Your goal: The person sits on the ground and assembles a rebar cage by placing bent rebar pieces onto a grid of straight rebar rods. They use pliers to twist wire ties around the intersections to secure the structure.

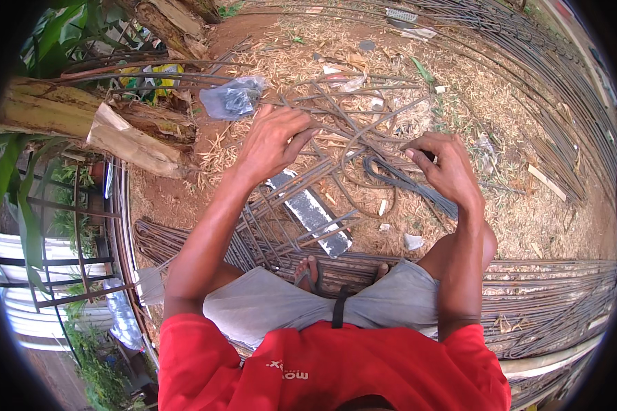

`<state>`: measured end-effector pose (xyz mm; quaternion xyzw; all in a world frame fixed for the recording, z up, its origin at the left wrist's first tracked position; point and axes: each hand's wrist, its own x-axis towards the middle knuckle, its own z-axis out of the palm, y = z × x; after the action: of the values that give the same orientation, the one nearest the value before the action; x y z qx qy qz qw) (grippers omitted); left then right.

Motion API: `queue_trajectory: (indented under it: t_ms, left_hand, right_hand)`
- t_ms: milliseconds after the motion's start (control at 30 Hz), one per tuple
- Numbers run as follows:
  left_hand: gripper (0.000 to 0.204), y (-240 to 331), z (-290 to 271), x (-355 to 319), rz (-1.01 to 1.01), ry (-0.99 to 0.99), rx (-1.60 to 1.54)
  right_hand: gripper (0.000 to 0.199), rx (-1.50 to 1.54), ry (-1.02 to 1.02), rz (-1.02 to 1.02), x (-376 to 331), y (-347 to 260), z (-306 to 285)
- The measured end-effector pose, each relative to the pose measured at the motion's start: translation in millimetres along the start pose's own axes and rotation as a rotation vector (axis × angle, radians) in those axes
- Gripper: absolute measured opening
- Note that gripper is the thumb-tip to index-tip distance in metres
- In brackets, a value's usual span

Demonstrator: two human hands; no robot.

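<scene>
Rods round me: metal, matt, rough, rusty-brn. Wire: metal, I'd say, dull & smoothish, but hard to tell at this size. Bag: thin plastic, glossy, crinkled. Board: patchy paint, matt, chipped-lkg. My shirt: matt cloth, smooth w/ soft folds. My shorts: matt cloth, creased. Trunk: fibrous, rough in pts. Bottle: clr plastic, shiny. Straw: dry, matt, papery.

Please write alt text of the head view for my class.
A person's bare left hand and bare right hand are raised over tangled, thin brown metal rods on straw-covered ground; whether either grips anything is unclear. A dark looped wire bundle lies near the right hand.
</scene>
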<state>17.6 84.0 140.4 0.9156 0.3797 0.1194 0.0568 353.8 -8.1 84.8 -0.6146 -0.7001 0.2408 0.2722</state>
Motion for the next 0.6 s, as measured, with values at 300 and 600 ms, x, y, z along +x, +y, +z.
queue_trajectory:
  t_ms: [300,600]
  left_hand:
    - [0.019,34,47,19,0.064,0.005,-0.158]
    - [0.025,-1,7,5,-0.120,0.036,-0.127]
  right_hand:
    - [0.029,0.208,0.031,-0.060,8,-11,37]
    - [0.028,0.181,-0.050,0.179,5,21,3]
